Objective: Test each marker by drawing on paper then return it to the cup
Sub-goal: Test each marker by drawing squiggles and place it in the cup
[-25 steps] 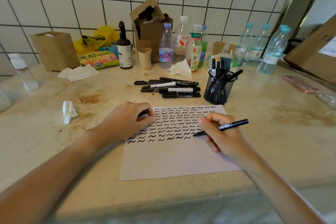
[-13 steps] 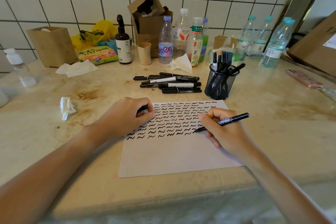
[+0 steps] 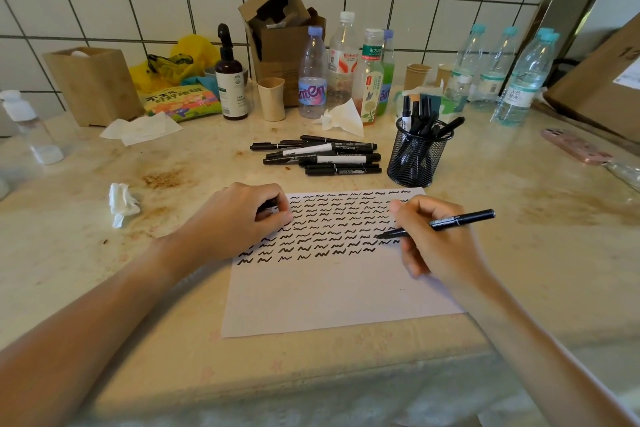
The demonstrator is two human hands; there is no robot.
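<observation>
Head: marker (image 3: 446, 221) lies crosswise, tip pointing left.

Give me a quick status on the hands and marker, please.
Right hand grips marker, tip at paper. Left hand pinches small dark piece, likely the cap. Cup path unobstructed.

Two hands are seen: left (image 3: 239, 218), right (image 3: 440, 246). One paper sheet (image 3: 332, 291), one mesh cup (image 3: 417, 158), one marker (image 3: 450, 220) held. About eight loose markers (image 3: 322, 158) are piled; exact count unclear. Around eight plastic bottles (image 3: 519, 87) and three paper cups (image 3: 272, 97) are counted.
</observation>
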